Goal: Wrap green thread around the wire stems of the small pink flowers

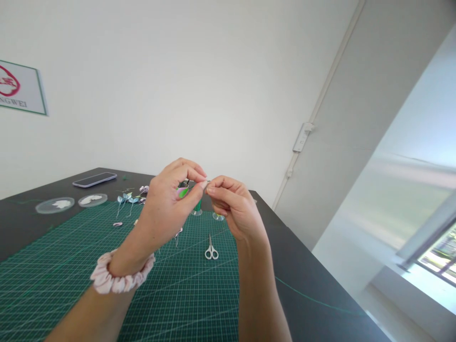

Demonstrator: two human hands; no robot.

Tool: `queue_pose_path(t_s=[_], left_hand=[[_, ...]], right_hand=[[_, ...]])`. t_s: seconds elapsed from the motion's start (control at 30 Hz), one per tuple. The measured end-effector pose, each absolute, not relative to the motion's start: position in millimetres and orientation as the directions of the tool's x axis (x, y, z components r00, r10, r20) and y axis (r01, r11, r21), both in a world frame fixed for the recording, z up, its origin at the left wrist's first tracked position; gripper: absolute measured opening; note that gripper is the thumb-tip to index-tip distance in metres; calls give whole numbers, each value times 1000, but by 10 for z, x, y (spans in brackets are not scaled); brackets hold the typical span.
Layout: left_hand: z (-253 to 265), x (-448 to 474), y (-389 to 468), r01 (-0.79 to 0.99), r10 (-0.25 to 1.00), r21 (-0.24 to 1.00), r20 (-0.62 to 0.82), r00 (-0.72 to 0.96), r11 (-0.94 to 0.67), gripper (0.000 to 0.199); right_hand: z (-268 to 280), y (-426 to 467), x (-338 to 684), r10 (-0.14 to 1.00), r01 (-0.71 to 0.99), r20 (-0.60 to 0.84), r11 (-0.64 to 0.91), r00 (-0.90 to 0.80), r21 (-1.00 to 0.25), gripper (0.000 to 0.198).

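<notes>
Your left hand (164, 202), with a scrunchie (119, 274) at the wrist, and your right hand (238, 204) are raised above the surface (309, 273), fingertips almost meeting. The piece (207, 182) is at that meeting point, clear of the mat (185, 294). Left thumb and index pinch it from the left; right thumb and index pinch it from the right. The remaining right fingers are curled toward the palm. Neither hand is nearer to the piece: both are on it.

Judge the piece's long axis as running crosswise, from one pinch to the other, rather than away from you. Most of it is covered by your fingertips, so you cannot tell its full shape or which end leads.

Below your hands, the scissors (211, 251) lie on the mat, nearer your right forearm in the view. Their long axis runs away from you: loops toward you, tips pointing to the far side.

Farther out, a green spool (197, 208) and a second spool (218, 216) stand behind your hands. To the left are blue flowers (124, 198), two dishes (44, 207) and, beyond them, a phone (94, 179).
</notes>
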State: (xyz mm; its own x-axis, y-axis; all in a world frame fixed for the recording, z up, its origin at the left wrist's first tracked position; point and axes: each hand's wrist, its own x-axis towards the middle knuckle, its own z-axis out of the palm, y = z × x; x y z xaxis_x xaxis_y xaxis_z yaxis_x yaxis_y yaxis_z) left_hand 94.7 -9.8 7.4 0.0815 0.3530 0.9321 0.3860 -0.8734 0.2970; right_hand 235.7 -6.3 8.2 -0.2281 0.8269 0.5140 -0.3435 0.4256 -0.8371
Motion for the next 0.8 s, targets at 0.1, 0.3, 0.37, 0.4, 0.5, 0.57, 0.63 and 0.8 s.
queue_pose_path(t_s=[0.1,0.3,0.37,0.4,0.5,0.57,0.63,0.8], left_hand=[[61,927,-65,474,303,243,952,52,-846,14],[81,917,-52,536,288,202,954,81,-820,13],[86,918,-62,546,285,192,954,91,-815,13],[87,918,-67,552,282,183,954,100,-813,13],[90,910,-83,567,278,147,949,151,-811,13],[94,901,-92,572,281,122,939,199,-811,14],[99,894,-100,568,280,98,929,243,-817,14],[104,878,-101,529,262,56,909,323,-847,14]], right_hand=[[90,-110,2336,823,-248,544,499,-165,-830,12],[113,-236,2328,778,-19,628,628,2,-778,13],[109,-273,2321,751,79,660,656,35,-750,15],[106,-289,2319,735,131,677,668,43,-733,16],[95,-323,2332,688,263,724,690,50,-674,17],[94,-329,2356,665,307,745,700,50,-645,17],[96,-322,2387,648,322,760,710,50,-627,16],[101,-287,2441,637,316,770,721,47,-616,16]])
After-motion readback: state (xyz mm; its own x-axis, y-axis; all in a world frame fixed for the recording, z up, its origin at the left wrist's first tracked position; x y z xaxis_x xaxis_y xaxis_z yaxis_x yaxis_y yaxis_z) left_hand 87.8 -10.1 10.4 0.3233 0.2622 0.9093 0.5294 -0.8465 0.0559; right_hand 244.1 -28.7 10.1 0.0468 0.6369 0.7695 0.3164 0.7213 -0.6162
